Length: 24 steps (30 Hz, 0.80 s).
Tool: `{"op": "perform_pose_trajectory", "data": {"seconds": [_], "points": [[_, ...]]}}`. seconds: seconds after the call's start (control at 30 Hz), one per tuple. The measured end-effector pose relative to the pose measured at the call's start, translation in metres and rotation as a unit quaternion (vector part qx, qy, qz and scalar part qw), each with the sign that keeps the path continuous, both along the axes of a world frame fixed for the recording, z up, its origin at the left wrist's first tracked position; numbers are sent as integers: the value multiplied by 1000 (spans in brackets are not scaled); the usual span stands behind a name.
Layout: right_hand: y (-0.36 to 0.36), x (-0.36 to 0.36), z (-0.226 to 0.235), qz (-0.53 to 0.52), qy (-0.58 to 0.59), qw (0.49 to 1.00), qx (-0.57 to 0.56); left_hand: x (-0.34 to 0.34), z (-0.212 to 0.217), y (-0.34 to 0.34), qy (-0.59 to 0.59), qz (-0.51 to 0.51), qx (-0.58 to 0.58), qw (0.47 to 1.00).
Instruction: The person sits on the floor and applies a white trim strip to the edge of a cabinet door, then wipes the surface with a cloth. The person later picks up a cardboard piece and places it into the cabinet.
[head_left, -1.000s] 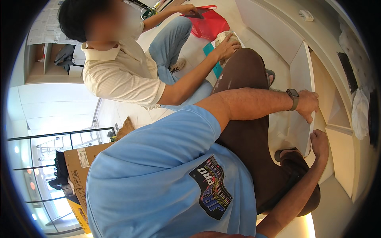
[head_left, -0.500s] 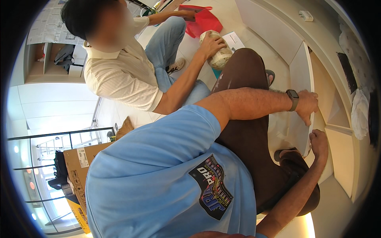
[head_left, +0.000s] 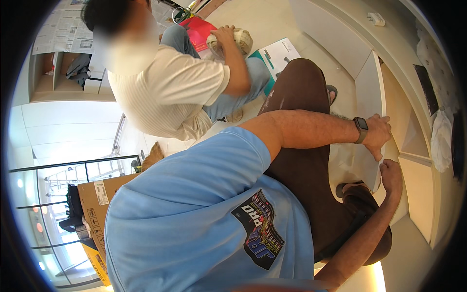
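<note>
Fingers of the left hand (head_left: 377, 136) bend over the upper edge of a pale panel (head_left: 368, 90), with the thumb lying along its near side; the hold looks closed on that edge, just below a wrist with a dark watch (head_left: 361, 124). Lower down, the right hand (head_left: 391, 176) is curled into a loose fist by the panel's near end; whether it pinches the edge or only rests beside it, I cannot tell. The panel stands upright between the person's legs and the cabinet (head_left: 421, 194), whose wood-toned inside shows behind it. Neither hand has shifted noticeably over the last second, and the panel keeps its place, so the work at it seems paused in a steady hold.

What has changed lies farther out, past the brown-trousered knee (head_left: 302, 90). A co-worker (head_left: 170, 97) now leans lower, and the co-worker's hand (head_left: 224, 35) has carried a rounded, plastic-wrapped bundle (head_left: 242, 41) away from the knee to just beside a red bag (head_left: 197, 30). That uncovers more of a white and teal box (head_left: 283, 52) on the floor. None of this reaches the panel, so by my reading it leaves the person's own handling unaffected.
</note>
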State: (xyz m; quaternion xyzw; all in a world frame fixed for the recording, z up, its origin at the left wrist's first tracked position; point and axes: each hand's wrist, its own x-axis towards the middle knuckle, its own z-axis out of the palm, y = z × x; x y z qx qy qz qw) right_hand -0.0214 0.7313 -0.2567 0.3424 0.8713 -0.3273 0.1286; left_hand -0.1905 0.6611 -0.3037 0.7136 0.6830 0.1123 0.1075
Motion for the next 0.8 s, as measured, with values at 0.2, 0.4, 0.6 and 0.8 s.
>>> {"op": "perform_pose_trajectory", "data": {"seconds": [0.2,0.4,0.6,0.8], "points": [[2,2,-3,14,-6,1000,8,-3,8,0,-29,-7,-20,999],[7,8,-11,52,2,997,61,-8,4,1,-62,-29,56,996],[10,7,-9,-8,-18,1000,-9,-13,-11,13,-66,-38,19,997],[1,16,-16,-118,13,989,-92,-19,-19,24,-56,-47,-95,993]]}}
